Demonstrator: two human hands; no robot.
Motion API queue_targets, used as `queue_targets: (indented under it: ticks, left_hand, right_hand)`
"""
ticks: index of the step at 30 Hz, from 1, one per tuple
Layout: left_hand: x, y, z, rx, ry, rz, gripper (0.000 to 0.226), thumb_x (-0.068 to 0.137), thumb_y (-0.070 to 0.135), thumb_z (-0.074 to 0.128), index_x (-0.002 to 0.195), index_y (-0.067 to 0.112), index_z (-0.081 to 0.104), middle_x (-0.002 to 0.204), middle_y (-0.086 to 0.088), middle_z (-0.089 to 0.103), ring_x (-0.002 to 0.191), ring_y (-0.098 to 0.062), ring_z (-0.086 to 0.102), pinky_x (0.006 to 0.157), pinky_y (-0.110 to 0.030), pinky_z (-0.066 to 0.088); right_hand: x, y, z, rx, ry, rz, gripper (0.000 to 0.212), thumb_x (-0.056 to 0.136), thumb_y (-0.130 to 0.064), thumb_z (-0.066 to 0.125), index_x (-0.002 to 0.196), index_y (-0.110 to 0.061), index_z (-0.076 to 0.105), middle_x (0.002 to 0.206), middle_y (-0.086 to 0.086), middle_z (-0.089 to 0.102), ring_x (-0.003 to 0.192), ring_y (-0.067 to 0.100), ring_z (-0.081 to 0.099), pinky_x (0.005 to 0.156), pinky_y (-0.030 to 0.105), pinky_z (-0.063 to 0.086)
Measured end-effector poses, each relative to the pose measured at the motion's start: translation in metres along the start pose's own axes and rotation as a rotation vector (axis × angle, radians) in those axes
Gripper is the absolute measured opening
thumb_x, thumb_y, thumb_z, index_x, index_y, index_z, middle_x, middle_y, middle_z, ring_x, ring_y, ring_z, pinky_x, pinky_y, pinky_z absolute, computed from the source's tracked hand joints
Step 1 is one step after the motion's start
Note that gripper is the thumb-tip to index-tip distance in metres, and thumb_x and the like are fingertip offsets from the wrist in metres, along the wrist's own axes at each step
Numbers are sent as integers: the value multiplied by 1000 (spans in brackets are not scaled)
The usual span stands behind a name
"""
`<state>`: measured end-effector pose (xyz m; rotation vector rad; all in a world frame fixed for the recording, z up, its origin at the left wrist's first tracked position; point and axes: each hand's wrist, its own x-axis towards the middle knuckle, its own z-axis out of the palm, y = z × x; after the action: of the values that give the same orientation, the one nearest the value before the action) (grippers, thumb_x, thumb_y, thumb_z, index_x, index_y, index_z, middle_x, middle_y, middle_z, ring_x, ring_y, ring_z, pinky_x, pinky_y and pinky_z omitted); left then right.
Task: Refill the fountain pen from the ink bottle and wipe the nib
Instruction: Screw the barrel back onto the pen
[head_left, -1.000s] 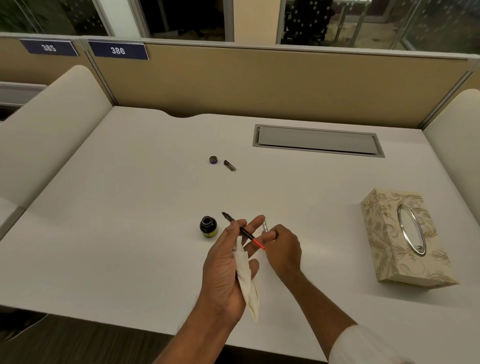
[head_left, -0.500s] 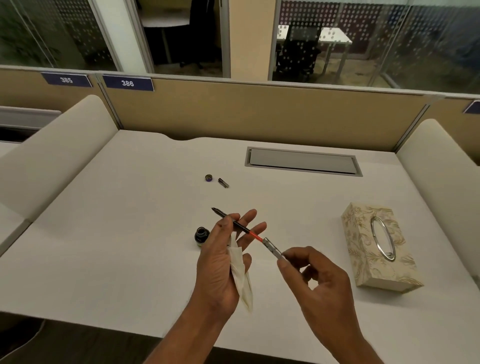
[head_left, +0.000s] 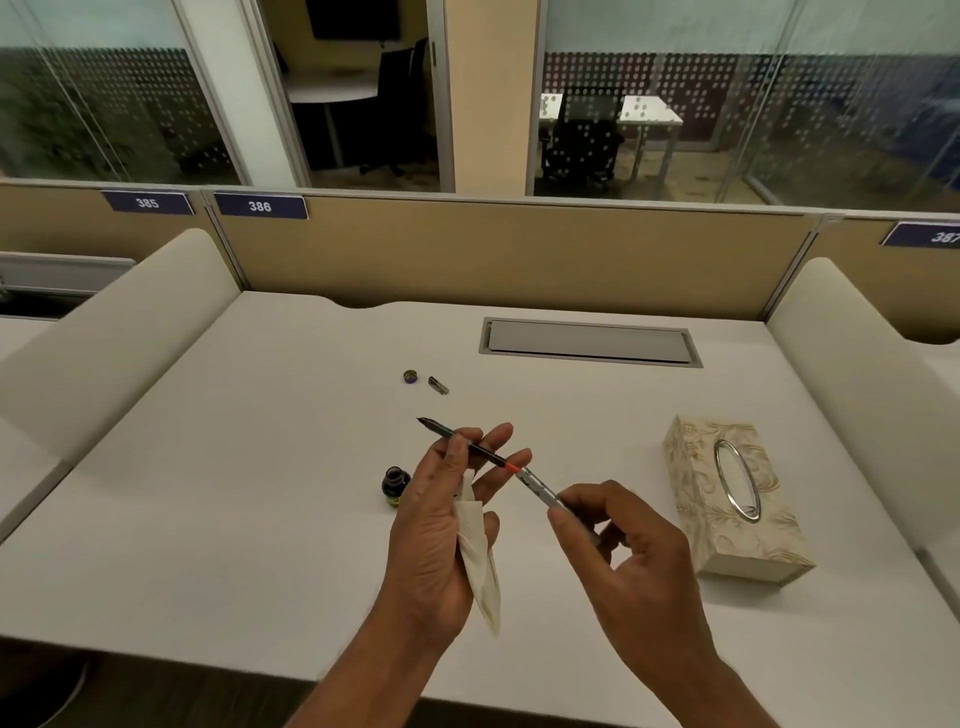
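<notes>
Two hands on one pen (head_left: 483, 454), held in the air above the desk (head_left: 260, 493). Your left hand (head_left: 436, 530) pinches the dark front section between thumb and fingertips, with the nib (head_left: 422, 420) pointing far-left and clear of skin. That's sensible, since that end is likely wet. The lower fingers of the same hand trap a crumpled white tissue (head_left: 480, 561) against the palm, so the wipe is within reach. Your right hand (head_left: 634, 551) pinches the silver barrel (head_left: 540, 486) at the near-right end with thumb and forefinger, other fingers loosely curled. My read is that you're threading it on at the red band.

The pen is slim, rigid and slanted. The ink bottle (head_left: 395, 480) is small, dark glass and open. It sits on the desk just left of your left hand, partly hidden by it. Its round lid (head_left: 410, 376) and what looks like the pen cap (head_left: 438, 385) lie farther back, near each other but not touching. A patterned tissue box (head_left: 737, 499) with an oval opening sits to the right.
</notes>
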<state>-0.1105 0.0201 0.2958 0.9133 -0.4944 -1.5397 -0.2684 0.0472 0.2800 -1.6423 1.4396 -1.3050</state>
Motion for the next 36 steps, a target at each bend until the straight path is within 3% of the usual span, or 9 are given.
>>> queue_targets:
  ticks: [3, 6, 9, 13, 16, 21, 31, 34, 36]
  left_hand:
    - [-3, 1, 3, 26, -20, 8, 31, 106, 33, 40, 124, 18, 60, 125, -1, 75, 115, -24, 72, 118, -68, -2]
    - [-9, -1, 9, 101, -36, -7, 32, 105, 34, 42, 122, 16, 62, 124, -1, 76, 114, -22, 72, 118, -62, 20]
    - [-18, -5, 17, 179, -69, -35, 27, 100, 33, 49, 113, 18, 67, 122, 0, 77, 111, -17, 74, 90, -39, 40]
    - [-24, -5, 23, 244, -77, -50, 38, 87, 38, 56, 114, 16, 71, 119, 2, 78, 106, -10, 75, 76, -30, 41]
    - [-23, -4, 24, 319, -96, -63, 34, 94, 34, 57, 116, 14, 72, 118, 1, 78, 111, -13, 73, 81, -31, 42]
    - [-22, -3, 27, 300, -65, -47, 40, 87, 38, 59, 120, 20, 72, 113, 2, 80, 105, -9, 75, 105, -48, 28]
    - [-26, -2, 25, 223, -21, -71, 41, 83, 35, 62, 114, 12, 72, 113, -3, 80, 105, -11, 75, 101, -47, 27]
    - [-28, -2, 24, 223, -29, -80, 39, 82, 36, 63, 112, 14, 74, 114, -2, 79, 107, -10, 74, 101, -46, 27]
    - [-29, -2, 23, 237, -34, -84, 36, 82, 36, 63, 110, 16, 75, 115, -1, 79, 107, -10, 74, 100, -46, 26]
  right_hand:
    - [0, -2, -7, -83, -24, -104, 10, 91, -35, 67, 90, -25, 70, 83, -12, 69, 80, 16, 64, 60, 15, 49]
    - [1, -1, -11, -136, -31, -163, 1, 91, -26, 69, 92, -27, 68, 84, -14, 67, 78, 18, 64, 57, 27, 50]
    - [2, -1, -8, -113, -9, -172, 4, 92, -24, 70, 96, -25, 70, 87, -15, 68, 82, 15, 65, 60, 20, 51]
    - [2, -3, -3, -72, 44, -143, 8, 92, -23, 70, 100, -22, 72, 89, -14, 70, 87, 10, 66, 70, 6, 46]
    - [1, -2, -3, -56, 48, -123, 11, 89, -18, 74, 99, -21, 72, 86, -12, 70, 84, 12, 65, 70, 6, 44]
    - [-1, -4, -4, 24, 68, -82, 12, 89, -15, 73, 98, -23, 73, 87, -10, 71, 86, 13, 65, 65, 10, 47]
    - [-6, -10, 6, 227, 79, 97, 11, 89, -32, 66, 98, -31, 72, 77, -6, 68, 71, 11, 62, 64, 15, 49]
    - [-7, -13, 8, 228, 62, 123, 6, 89, -28, 68, 95, -27, 68, 84, -12, 71, 79, 8, 66, 71, 13, 52]
    - [-7, -15, 8, 230, 44, 138, 6, 91, -29, 65, 90, -25, 70, 73, -13, 68, 68, 8, 61, 64, 14, 49]
